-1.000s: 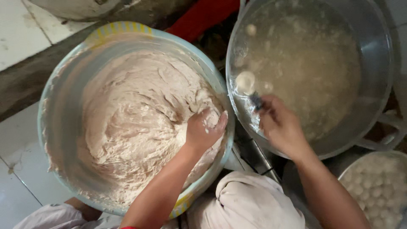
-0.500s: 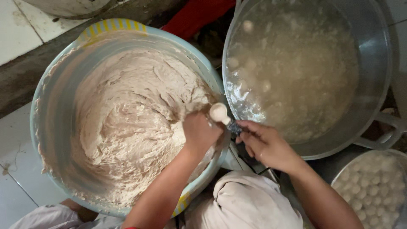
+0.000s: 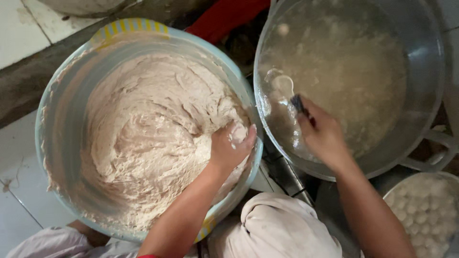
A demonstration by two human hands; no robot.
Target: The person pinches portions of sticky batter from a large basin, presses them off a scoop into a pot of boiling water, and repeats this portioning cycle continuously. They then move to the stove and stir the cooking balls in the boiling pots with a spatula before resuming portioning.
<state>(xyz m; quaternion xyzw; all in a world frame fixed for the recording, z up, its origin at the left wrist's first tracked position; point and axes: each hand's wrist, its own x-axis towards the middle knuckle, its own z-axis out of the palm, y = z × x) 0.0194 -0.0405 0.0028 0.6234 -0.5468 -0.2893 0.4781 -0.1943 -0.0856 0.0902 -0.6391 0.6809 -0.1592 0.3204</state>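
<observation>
The left hand (image 3: pixel 232 145) is digging into the pale paste (image 3: pixel 148 138) at the near right edge of the light blue basin (image 3: pixel 48 119), fingers curled and squeezing a lump. Farther right, the right hand (image 3: pixel 322 134) is pinching a spoon (image 3: pixel 287 91), dipping its bowl in the steel pot (image 3: pixel 430 62) of cloudy water. Hot water could be splashing the knuckles hanging low over it, and slippery fingers might be loosening the handle.

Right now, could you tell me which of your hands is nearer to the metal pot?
Right. The right hand is over the metal pot, holding a spoon in its cloudy water. The left hand is outside it, pressed into the paste in the blue bowl.
</observation>
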